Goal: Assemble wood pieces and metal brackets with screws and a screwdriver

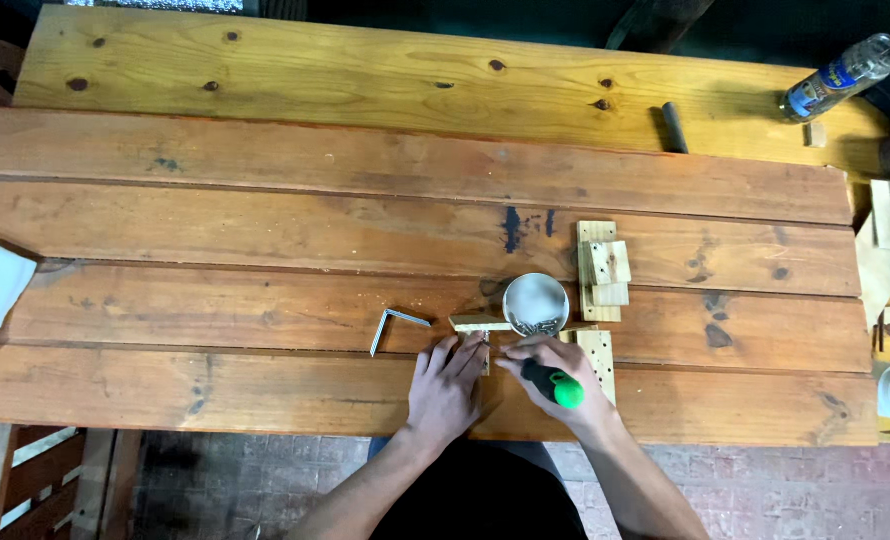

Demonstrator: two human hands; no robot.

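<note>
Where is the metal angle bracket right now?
In the head view, the metal angle bracket lies on the wooden workbench, just left of the left hand.

Two bare forearms come into view from about 6 o'clock, no sleeves showing on either. The left hand (pixel 447 385) and right hand (pixel 555 385) wear no gloves, rings or watch. Between the arms lies a dark, near-black garment.

Left hand (pixel 447 385) presses a small wooden piece (pixel 477 323); right hand (pixel 555 385) grips a green-handled screwdriver (pixel 555 383) just beside it.
</note>
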